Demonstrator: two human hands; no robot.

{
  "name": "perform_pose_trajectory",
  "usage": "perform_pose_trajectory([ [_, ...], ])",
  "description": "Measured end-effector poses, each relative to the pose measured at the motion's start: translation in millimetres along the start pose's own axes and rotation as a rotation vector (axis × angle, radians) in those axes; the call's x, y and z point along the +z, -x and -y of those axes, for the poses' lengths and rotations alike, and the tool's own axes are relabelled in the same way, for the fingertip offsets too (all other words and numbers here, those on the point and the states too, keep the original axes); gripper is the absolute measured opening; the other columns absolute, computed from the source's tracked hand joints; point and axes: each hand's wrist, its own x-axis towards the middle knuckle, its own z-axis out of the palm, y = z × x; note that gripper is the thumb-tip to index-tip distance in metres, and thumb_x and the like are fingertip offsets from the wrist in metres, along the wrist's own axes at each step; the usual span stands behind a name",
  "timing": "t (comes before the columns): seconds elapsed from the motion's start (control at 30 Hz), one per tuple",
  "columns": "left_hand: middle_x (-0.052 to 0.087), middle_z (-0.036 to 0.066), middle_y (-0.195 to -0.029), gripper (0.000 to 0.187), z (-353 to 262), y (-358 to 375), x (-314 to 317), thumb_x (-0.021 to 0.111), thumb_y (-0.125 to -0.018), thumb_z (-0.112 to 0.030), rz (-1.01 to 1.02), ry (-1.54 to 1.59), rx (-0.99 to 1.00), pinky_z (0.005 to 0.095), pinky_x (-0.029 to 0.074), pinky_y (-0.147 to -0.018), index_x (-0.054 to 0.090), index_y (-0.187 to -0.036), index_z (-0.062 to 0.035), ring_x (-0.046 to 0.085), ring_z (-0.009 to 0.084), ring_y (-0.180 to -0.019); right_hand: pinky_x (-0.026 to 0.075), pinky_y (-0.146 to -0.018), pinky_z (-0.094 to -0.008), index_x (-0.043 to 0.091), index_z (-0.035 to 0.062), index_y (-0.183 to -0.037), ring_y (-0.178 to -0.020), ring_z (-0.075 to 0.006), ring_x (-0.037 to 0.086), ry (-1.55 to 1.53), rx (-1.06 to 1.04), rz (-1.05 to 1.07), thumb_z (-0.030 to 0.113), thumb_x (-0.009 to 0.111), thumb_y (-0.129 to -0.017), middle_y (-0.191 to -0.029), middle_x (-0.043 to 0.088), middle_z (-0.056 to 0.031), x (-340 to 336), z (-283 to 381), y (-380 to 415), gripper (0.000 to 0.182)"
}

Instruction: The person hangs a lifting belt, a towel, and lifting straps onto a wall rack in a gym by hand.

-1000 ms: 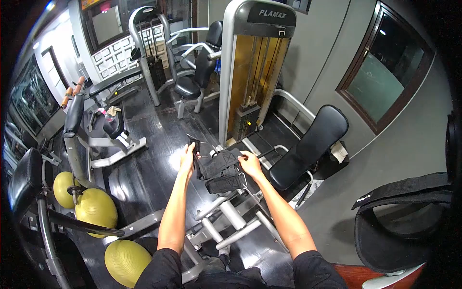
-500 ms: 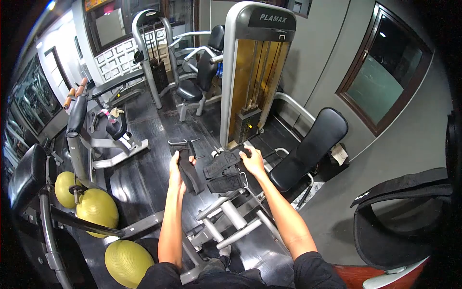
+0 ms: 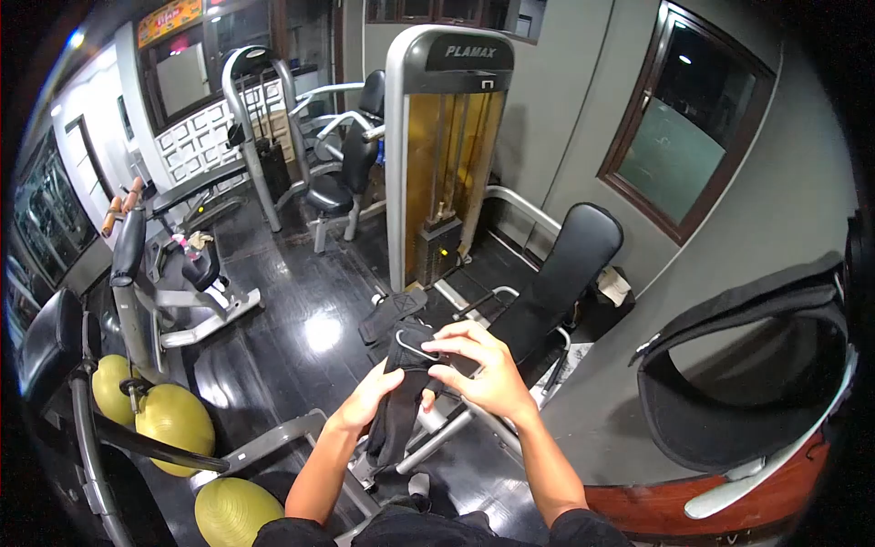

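My left hand [image 3: 369,397] grips a folded black padded strap [image 3: 394,419], its thumb lying across the front. A curved metal ring [image 3: 412,346] shows at the strap's top end. My right hand [image 3: 492,374] is close beside it, with its fingertips at the ring and its fingers bent. The inside of that hand's grip is partly hidden. Just beyond the hands, a second black strap [image 3: 392,315] is out of my grasp; what supports it is unclear.
Ahead stands a weight-stack machine [image 3: 447,173] with a black padded seat back [image 3: 583,242] to its right. Yellow exercise balls [image 3: 175,428] are at left. Silver frame bars [image 3: 437,442] lie below my hands. A black padded loop [image 3: 674,428] hangs at right.
My hands have come together, the right one moving to the left strap's metal ring. The black straps at my right hand are out of its grasp. The view has shifted.
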Motion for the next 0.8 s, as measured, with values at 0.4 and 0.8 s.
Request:
perform_pose_trajectory([
  [0.4,0.054,0.014,-0.115,0.049,11.4,-22.5,64.6,0.052,-0.093,-0.010,0.334,-0.301,-0.083,0.0336,0.042,-0.096,0.031,-0.136,0.0016,0.056,0.0206,-0.105,0.047,-0.060,-0.0272,0.064,0.0005,-0.087,-0.065,-0.0176,0.060,0.257,0.018,-0.551,0.002,0.062,-0.084,-0.076,0.062,-0.0089,-45.2,42.4,74.2,0.004],
  [0.8,0.060,0.014,-0.103,0.049,-9.3,-47.0,201.1,0.067,-0.073,-0.008,0.383,-0.963,0.607,0.0342,0.045,-0.088,0.055,-0.120,-0.0001,0.059,0.0239,-0.098,0.046,-0.062,-0.0301,0.068,0.0041,-0.086,-0.070,-0.0216,0.058,0.663,-0.024,-0.793,0.001,0.067,-0.077,-0.077,0.062,-0.0075,-107.4,123.9,153.3,0.009],
])
